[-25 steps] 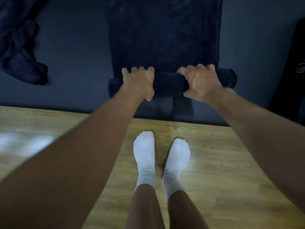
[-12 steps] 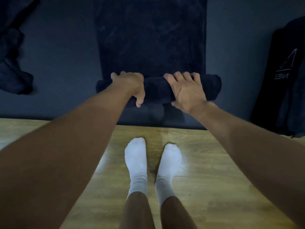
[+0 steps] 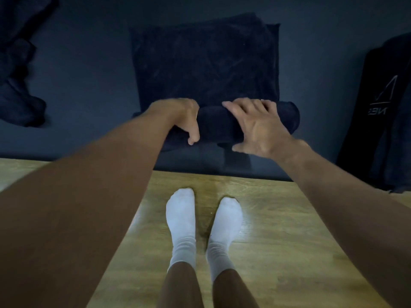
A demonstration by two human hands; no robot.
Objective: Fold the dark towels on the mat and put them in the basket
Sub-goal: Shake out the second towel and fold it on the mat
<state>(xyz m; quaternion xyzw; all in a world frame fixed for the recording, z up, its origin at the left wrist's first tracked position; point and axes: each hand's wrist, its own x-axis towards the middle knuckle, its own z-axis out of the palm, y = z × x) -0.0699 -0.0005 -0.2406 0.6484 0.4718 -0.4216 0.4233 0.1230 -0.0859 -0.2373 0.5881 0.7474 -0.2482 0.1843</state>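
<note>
Your left hand (image 3: 183, 117) grips the towel roll (image 3: 214, 124); your right hand (image 3: 260, 127) presses it open-fingered, likely for tightness, the unrolled part (image 3: 204, 63) lying beyond both hands.

From where I stand, the person wears a pair of plain white fabric socks, the left sock (image 3: 181, 223) and the right sock (image 3: 225, 230). Both are pulled up past the ankle, where the cloth bunches into soft wrinkles. Above the cuffs the shins are bare. Both forearms are uncovered too, all the way down to the left hand (image 3: 184, 116) and the right hand (image 3: 260, 127).
</note>
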